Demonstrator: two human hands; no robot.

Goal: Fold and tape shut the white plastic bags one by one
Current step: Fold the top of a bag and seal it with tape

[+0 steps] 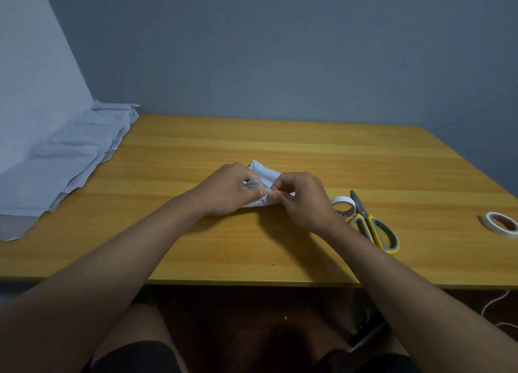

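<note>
Nearest the camera, the person's bare knees and dark shorts (134,356) sit under the front edge of the yellow wooden counter (196,246). Both bare forearms reach forward over it and meet near its middle. There the left hand (228,189) holds a small folded white plastic bag (266,173), its fingers curled around the bag's near left side, with a glint of clear tape at the fingertips. The right hand (301,197) pinches the same bag at its near edge, thumb and fingers closed on the plastic just beside the left fingertips. The bag rests on the counter, partly hidden by both hands.

Just right of the right wrist lies a white roll of tape (344,205), touching the blades of yellow-and-grey-handled scissors (372,227). A second white tape roll (500,224) sits well apart at the counter's right edge. A pile of flat white plastic bags (64,162) covers the far left corner against the wall.
</note>
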